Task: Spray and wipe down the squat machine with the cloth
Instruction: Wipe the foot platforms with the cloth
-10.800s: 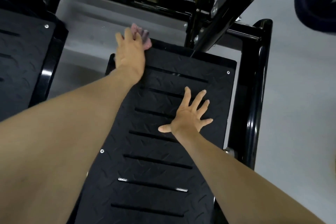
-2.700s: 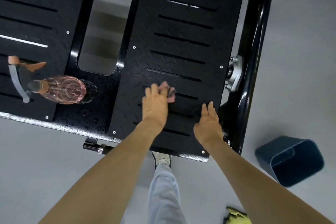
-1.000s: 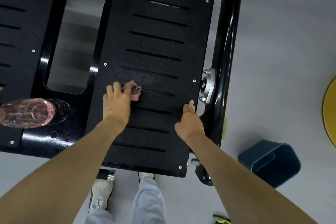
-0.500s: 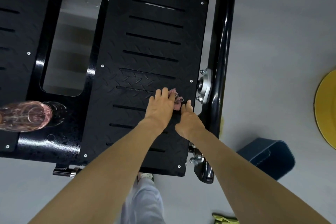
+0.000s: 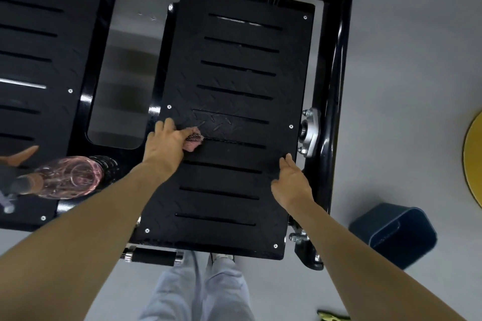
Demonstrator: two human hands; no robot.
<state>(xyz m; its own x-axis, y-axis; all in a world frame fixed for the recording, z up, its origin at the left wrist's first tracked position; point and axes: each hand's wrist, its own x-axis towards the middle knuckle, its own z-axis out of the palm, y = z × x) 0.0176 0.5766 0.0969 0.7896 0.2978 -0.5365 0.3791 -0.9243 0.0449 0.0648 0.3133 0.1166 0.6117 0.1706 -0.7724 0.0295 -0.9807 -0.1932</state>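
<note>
The squat machine's right foot plate (image 5: pixel 240 65) is black, diamond-patterned and slotted, and fills the middle of the view. My left hand (image 5: pixel 164 144) presses a small pink cloth (image 5: pixel 192 139) onto the plate near its left edge, most of the cloth hidden under my fingers. My right hand (image 5: pixel 292 182) rests on the plate's right edge, fingers together, holding nothing. A clear pinkish spray bottle (image 5: pixel 65 177) with an orange trigger stands on the machine's frame at the left.
A second slotted foot plate (image 5: pixel 39 34) lies at the left, with a gap showing grey floor between the two. A dark blue bin (image 5: pixel 396 234) stands on the floor at the right. A yellow disc edge (image 5: pixel 473 164) is at far right. My legs (image 5: pixel 198 292) are below.
My left hand has slid the cloth from the plate's right side back to its left side. My right hand stays on the right edge.
</note>
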